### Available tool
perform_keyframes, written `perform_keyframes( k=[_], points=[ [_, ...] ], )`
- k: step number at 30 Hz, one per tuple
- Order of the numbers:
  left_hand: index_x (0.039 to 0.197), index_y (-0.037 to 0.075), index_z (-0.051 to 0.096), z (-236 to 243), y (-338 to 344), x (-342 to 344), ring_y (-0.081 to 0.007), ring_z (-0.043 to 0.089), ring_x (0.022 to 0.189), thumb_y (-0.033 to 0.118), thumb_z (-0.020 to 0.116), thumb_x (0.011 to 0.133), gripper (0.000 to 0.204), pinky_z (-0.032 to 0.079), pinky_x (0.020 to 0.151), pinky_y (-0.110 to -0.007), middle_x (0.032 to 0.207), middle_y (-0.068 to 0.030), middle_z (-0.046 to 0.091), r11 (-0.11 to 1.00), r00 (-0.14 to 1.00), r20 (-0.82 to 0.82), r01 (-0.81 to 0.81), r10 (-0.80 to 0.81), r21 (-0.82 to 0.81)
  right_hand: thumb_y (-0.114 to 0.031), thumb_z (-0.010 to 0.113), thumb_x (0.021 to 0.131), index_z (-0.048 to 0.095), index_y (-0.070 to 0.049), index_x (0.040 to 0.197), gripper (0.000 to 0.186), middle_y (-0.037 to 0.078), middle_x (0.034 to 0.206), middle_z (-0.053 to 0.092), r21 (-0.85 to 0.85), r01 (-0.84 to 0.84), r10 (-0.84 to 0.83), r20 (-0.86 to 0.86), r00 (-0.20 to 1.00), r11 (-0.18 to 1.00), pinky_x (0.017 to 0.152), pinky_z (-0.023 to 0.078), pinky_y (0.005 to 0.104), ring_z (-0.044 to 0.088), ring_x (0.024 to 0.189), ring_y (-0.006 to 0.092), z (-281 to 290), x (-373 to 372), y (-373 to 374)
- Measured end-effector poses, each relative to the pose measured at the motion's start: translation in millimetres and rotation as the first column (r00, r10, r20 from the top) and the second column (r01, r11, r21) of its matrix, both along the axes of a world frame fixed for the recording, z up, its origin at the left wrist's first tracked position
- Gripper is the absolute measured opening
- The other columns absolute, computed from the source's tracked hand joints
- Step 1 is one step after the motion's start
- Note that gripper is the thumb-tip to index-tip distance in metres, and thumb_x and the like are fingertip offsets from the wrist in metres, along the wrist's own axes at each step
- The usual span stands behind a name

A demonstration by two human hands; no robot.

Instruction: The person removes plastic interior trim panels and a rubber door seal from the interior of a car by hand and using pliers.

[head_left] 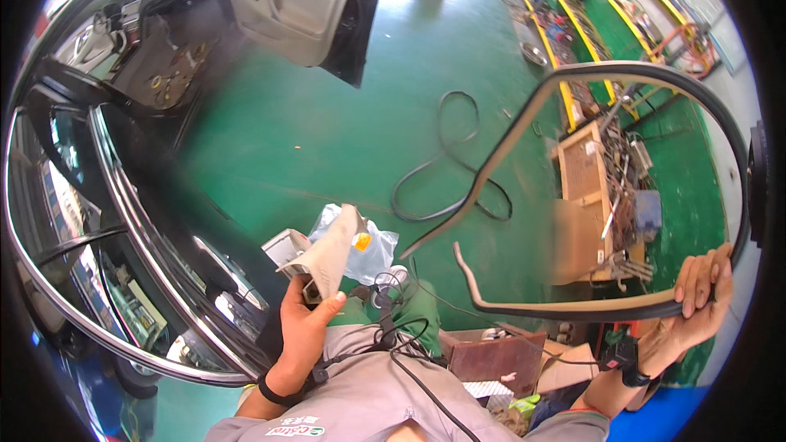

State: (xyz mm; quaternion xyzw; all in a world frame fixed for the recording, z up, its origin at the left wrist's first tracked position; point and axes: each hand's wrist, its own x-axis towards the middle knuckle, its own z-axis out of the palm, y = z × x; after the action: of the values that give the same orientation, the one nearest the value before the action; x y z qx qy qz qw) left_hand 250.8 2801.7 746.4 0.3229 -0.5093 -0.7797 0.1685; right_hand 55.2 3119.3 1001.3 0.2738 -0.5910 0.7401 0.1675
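My left hand (pixel 304 323) is closed around a curved beige car trim panel (pixel 326 255), which stands up from the grip in front of my body. A small yellow patch (pixel 361 241) shows at the panel's edge. Out to the right, my right hand (pixel 702 290) grips a long door weatherstrip (pixel 565 311), black on one side and beige on the other. The strip bends into a large open loop. Its two free ends hang near the middle, apart from each other.
A dark car (pixel 123 221) stands close on my left, with an open door (pixel 286 12) ahead. A clear plastic bag (pixel 372 255) and a black hose (pixel 446 147) lie on the green floor. Yellow-edged shelves (pixel 565 33), a wooden frame (pixel 583 165) and a brown box (pixel 491 358) are to the right.
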Motion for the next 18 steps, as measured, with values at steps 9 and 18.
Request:
perform_keyframes(
  k=[9, 18],
  points=[
    [0.132, -0.007, 0.050, -17, -14, -16, -0.0251, 0.060, 0.112, 0.005, 0.067, 0.082, 0.054, 0.044, 0.101, -0.034, 0.122, -0.0158, 0.063, 0.887, 0.888, -0.007, -0.461, 0.461, -0.031, -0.019, 0.058, 0.097, 0.058, 0.001, 0.098, 0.020, -0.004, 0.052, 0.036, 0.215, -0.209, 0.195, 0.083, 0.977, 0.954, 0.037, 0.031, 0.0213, 0.031, 0.037, 0.0055, -62, -158, -60],
    [0.116, -0.005, 0.058, -8, 10, -89, -0.0189, 0.065, 0.092, 0.003, 0.066, 0.081, 0.036, 0.049, 0.087, -0.030, 0.104, -0.0117, 0.068, 0.570, 0.571, -0.086, -0.820, 0.816, -0.038, -0.012, 0.066, 0.085, 0.051, -0.003, 0.062, 0.029, -0.001, 0.049, 0.045, 0.610, -0.227, 0.157, 0.167, 0.973, 0.759, 0.036, 0.030, 0.0253, 0.045, 0.038, 0.0077, -138, -366, -150]
  ],
)
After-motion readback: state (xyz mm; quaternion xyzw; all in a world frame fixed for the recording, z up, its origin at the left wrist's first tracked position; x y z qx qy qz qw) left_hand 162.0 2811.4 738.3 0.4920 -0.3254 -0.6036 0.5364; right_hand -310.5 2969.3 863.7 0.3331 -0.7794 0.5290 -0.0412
